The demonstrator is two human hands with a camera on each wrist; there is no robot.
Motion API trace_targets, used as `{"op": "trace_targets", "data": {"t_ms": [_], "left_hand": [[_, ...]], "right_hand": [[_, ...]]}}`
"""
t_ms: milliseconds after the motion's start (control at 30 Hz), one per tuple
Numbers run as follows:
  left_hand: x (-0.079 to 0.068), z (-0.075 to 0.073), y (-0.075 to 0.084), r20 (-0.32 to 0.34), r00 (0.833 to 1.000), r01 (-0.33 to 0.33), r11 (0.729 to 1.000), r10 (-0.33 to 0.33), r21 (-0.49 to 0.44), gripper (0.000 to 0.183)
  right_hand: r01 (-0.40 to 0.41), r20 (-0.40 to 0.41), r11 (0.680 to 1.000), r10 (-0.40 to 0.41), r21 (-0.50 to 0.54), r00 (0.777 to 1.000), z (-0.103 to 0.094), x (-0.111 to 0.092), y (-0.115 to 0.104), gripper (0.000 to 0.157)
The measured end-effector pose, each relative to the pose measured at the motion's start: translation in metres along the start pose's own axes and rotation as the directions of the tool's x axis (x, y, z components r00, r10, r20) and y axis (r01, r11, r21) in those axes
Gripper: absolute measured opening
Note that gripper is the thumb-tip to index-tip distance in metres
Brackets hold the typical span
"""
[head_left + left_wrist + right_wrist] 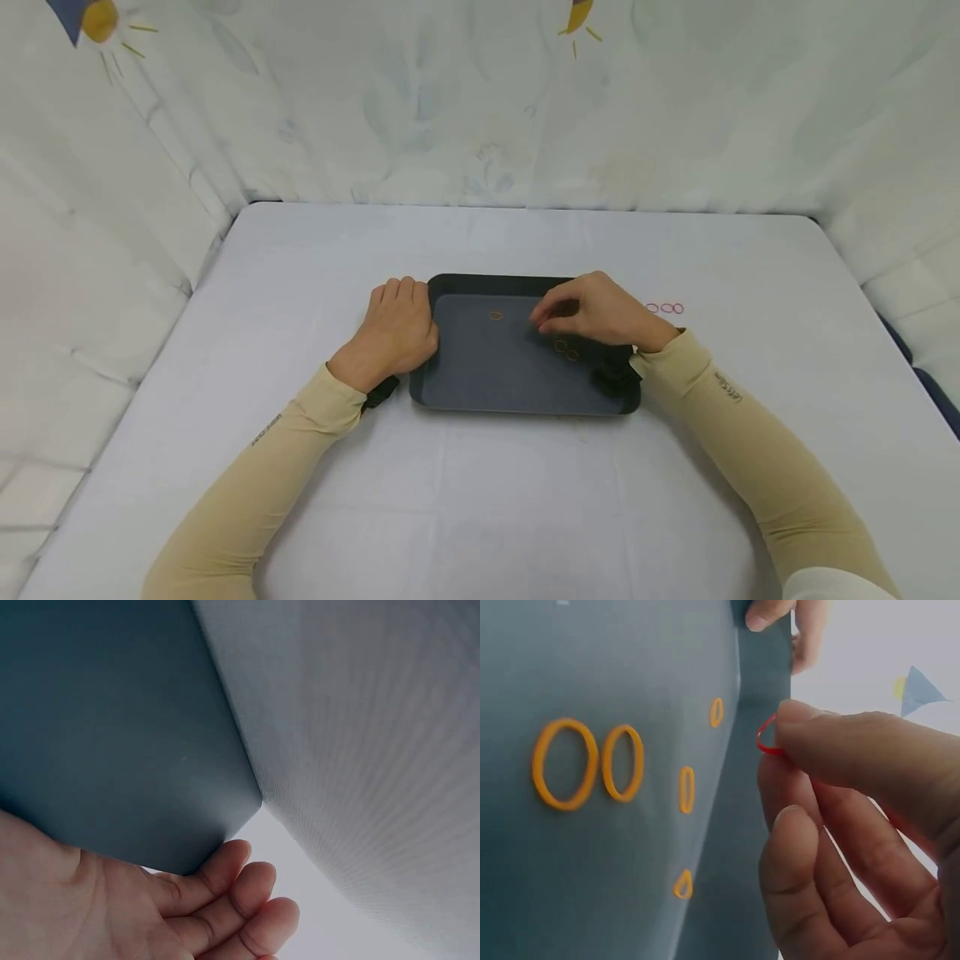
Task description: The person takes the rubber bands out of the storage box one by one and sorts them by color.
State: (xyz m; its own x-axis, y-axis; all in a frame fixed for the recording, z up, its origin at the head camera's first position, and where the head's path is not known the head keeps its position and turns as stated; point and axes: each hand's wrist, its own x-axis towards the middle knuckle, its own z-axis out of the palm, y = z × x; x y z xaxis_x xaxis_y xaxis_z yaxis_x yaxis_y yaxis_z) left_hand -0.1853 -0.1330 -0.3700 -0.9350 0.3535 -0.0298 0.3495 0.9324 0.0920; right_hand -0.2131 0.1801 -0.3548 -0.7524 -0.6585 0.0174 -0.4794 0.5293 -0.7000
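Note:
My left hand (399, 329) grips the left wall of a dark grey tray (480, 379). In the left wrist view, its fingers (225, 870) curl against the outside of the tray near a corner. Over the tray's right half is my right hand (600, 308), with a small red rubber band (768, 749) pinched between thumb and forefinger. Several orange rubber bands lie on the tray floor, two of them side by side: a larger-looking band (538, 765) and its neighbour (608, 761). My right hand hides part of the tray in the head view.
Red rubber bands (672, 308) lie in a row on the white table (510, 500), right of the tray. A pale patterned curtain (480, 108) hangs behind the table and along its sides.

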Motion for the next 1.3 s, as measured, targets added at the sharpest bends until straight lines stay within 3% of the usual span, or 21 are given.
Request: {"op": "trace_targets", "data": {"t_ms": [333, 433, 600, 767, 1000, 1300], "left_hand": [[0.006, 0.003, -0.002, -0.013, 1.0, -0.016, 1.0, 0.016, 0.006, 0.024], [0.007, 0.003, -0.003, -0.005, 1.0, -0.015, 1.0, 0.015, 0.002, 0.024], [0.008, 0.003, -0.005, 0.018, 1.0, -0.004, 1.0, 0.004, 0.005, 0.026], [0.008, 0.002, -0.009, 0.029, 1.0, 0.007, 1.0, -0.008, 0.006, 0.027], [0.007, 0.002, -0.013, 0.017, 1.0, 0.004, 1.0, -0.004, 0.003, 0.026], [0.007, 0.003, -0.013, 0.002, 1.0, -0.01, 1.0, 0.01, 0.016, 0.025]], "right_hand": [[0.024, -0.1, 0.999, -0.02, 0.043, 0.995, -0.013, -0.007, 0.003, 0.016], [-0.005, -0.133, 0.998, 0.012, 0.058, 0.991, -0.017, -0.01, 0.004, 0.016], [-0.065, -0.173, 0.982, 0.096, 0.178, 0.98, -0.024, -0.015, 0.006, 0.017], [-0.129, -0.223, 0.961, 0.185, 0.245, 0.957, -0.031, -0.02, 0.008, 0.017], [-0.167, -0.261, 0.944, 0.244, 0.283, 0.934, -0.041, -0.029, 0.015, 0.022], [-0.28, -0.296, 0.899, 0.383, 0.337, 0.875, -0.053, -0.053, 0.033, 0.038]]}}
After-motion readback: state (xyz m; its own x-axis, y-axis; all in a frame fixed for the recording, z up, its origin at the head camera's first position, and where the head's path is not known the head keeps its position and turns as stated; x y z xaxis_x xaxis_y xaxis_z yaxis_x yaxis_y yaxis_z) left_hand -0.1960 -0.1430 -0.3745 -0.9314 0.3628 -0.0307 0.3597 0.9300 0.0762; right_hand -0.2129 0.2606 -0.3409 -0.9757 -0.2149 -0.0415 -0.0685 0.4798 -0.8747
